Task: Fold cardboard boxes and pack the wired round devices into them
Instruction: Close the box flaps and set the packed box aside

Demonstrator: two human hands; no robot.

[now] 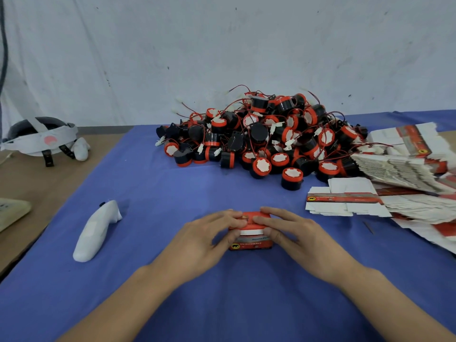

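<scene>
Both hands hold a small red box (250, 240) that sits on the blue cloth (172, 193) near the front middle of the desk (37, 183). The left hand (204, 239) grips the box's left end, with its fingers bent over the top and its thumb against the front face. The right hand (293, 233) grips the right end the same way, fingers laid over the top edge. The fingertips of the two hands almost meet on the lid, and a white strip shows between lid and front wall. Whether a device is inside cannot be told. Behind the box, well apart from it, lies a big heap of round devices (266, 137), black with red rims and white faces, their thin red wires and white plugs sticking out in all directions. Just right of the heap is a slanting stack of flat boxes (394, 174), and one flat box (343, 197) lies at its near edge on a few more. A white controller (95, 230) lies on the cloth to the left of the hands. On the bare wood at far left sits a headset (40, 138) with a grey band and straps. A pale wall (222, 45) stands behind.
</scene>
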